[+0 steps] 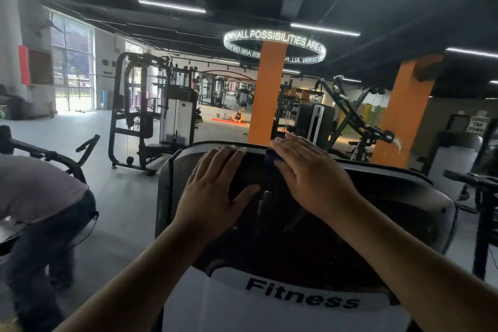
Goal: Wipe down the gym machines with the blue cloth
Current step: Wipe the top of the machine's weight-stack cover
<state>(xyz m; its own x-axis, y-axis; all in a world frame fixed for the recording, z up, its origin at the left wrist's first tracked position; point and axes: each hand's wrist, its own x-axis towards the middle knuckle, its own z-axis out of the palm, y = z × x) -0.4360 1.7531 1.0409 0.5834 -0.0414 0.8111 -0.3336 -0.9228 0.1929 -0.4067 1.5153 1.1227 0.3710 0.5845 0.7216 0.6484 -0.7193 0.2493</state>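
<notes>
Left hand [213, 191] lies flat and relaxed, fingertips at the top rim of the machine cover [363, 224]. Right hand [310, 175], fingers straight, presses the blue cloth [272, 159] onto that rim. Open floor [121, 197] lies left, beside a bent-over person [40, 197].

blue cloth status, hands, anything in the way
Left hand flat on the machine panel. Right hand pressing the blue cloth against its top edge. Person bent over at left, clear of it.
</notes>
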